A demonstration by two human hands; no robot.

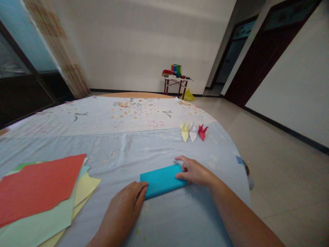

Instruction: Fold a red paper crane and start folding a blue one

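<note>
A folded sheet of blue paper [163, 180] forms a long rectangle in front of me, tilted slightly up toward its right end. My left hand [128, 200] grips its lower left corner, the thumb and fingers pressed together there. At the right end, my right hand [194, 171] holds the paper with the thumb on top; its index finger reaches out past the upper edge. Beyond my right hand stand three small folded paper cranes in a row: a yellow crane [185, 132], a white crane [193, 132] and a red crane [203, 132].
To the left lies a loose stack of coloured paper, with red sheets [43, 187] over pale green and yellow ones [86, 188]. A floral cloth [138, 116] covers the round table. Farther back, a small side table [177, 79] stands by the wall, with a yellow bag [189, 95] beside it.
</note>
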